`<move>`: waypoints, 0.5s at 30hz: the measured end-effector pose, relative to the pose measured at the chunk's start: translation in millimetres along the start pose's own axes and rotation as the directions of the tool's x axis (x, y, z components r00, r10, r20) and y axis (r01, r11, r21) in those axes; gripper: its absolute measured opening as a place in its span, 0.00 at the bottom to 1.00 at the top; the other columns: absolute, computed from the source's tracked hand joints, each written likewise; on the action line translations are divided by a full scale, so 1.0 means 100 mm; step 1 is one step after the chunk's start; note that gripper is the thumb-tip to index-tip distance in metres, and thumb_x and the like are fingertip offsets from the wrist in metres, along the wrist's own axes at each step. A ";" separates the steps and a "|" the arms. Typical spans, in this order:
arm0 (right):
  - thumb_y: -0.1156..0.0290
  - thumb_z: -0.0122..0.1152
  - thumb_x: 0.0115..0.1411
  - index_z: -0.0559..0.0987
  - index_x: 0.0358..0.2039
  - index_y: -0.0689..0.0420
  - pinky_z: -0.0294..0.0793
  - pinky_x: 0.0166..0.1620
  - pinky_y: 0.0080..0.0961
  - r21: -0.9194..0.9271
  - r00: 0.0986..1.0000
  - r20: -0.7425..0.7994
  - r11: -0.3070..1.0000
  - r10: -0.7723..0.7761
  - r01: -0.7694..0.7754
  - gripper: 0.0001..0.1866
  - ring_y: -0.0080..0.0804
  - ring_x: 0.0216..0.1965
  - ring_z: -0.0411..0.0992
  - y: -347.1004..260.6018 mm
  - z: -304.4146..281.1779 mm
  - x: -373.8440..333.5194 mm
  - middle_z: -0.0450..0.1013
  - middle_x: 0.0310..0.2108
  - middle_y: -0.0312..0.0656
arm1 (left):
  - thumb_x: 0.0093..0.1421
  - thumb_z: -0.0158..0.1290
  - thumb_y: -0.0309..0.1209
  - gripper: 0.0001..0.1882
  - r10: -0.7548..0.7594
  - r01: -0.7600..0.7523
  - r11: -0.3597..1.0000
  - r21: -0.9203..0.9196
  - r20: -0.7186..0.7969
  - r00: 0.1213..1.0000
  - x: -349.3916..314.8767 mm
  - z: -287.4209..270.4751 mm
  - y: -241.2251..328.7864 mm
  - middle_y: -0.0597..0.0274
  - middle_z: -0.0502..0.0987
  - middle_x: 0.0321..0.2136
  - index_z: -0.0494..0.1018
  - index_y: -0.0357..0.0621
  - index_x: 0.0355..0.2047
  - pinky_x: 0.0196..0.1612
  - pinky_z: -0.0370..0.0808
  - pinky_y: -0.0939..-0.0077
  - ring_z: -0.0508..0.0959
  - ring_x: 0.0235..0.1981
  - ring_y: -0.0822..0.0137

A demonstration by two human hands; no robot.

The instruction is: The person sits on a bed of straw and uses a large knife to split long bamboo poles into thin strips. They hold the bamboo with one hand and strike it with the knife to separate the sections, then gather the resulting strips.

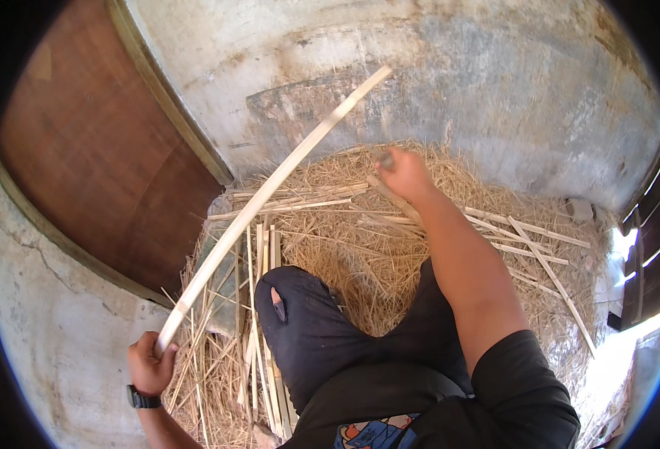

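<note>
Beside the person's left thigh, one left hand [152,363], a dark watch [143,397] on its wrist, is closed around the near end of one long strip [251,208]. That strip is pale cream, flat and narrow, with faint darker bands and a blunt far end. It slants above the straw, its long axis running from lower left to upper right, the far tip pointing away from the body toward the wall. Several loose pale strips [274,374] lie beside the left knee, overlapping too much to count. Around both legs spreads straw [375,288]. Farther out, one right hand [408,176] is curled tight on a short greyish object [386,159], too blurred to identify. Beyond stand one stained wall [457,82] and, to the left, one reddish-brown panel [98,150].
</note>
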State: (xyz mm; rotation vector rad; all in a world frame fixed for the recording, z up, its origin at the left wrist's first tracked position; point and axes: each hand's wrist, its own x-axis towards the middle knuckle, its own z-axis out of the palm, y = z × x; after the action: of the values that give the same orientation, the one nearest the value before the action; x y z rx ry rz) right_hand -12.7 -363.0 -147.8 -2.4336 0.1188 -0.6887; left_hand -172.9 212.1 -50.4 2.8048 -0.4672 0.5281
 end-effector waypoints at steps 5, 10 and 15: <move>0.67 0.63 0.60 0.80 0.49 0.57 0.82 0.37 0.33 0.068 0.995 0.088 0.997 0.037 -0.043 0.17 0.35 0.32 0.80 -0.13 -0.01 -0.03 0.82 0.36 0.44 | 0.53 0.67 0.34 0.17 -0.014 0.012 0.998 0.058 0.022 1.000 -0.08 -0.10 -0.06 0.48 0.69 0.15 0.70 0.38 0.27 0.21 0.66 0.63 0.69 0.16 0.48; 0.67 0.62 0.62 0.79 0.52 0.59 0.82 0.39 0.31 -0.209 0.909 0.275 0.904 -0.312 0.374 0.19 0.33 0.33 0.80 -0.22 -0.03 0.00 0.82 0.38 0.44 | 0.52 0.68 0.34 0.17 -0.033 0.031 0.998 0.051 0.028 0.999 -0.15 0.06 -0.15 0.52 0.67 0.12 0.70 0.40 0.26 0.20 0.64 0.64 0.67 0.13 0.52; 0.69 0.63 0.59 0.80 0.45 0.55 0.80 0.35 0.34 0.149 0.981 0.008 0.970 0.194 -0.193 0.13 0.33 0.30 0.79 -0.02 -0.13 0.00 0.81 0.33 0.42 | 0.50 0.69 0.32 0.17 -0.025 0.027 0.997 0.068 -0.035 0.999 -0.41 0.18 -0.29 0.54 0.65 0.11 0.69 0.41 0.25 0.19 0.63 0.64 0.65 0.12 0.54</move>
State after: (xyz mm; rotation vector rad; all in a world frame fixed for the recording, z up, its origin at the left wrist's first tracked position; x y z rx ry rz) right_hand -19.3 -368.3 -137.3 -2.2410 0.2934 -0.5961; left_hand -193.3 244.3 -88.2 2.8574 -0.4127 0.5967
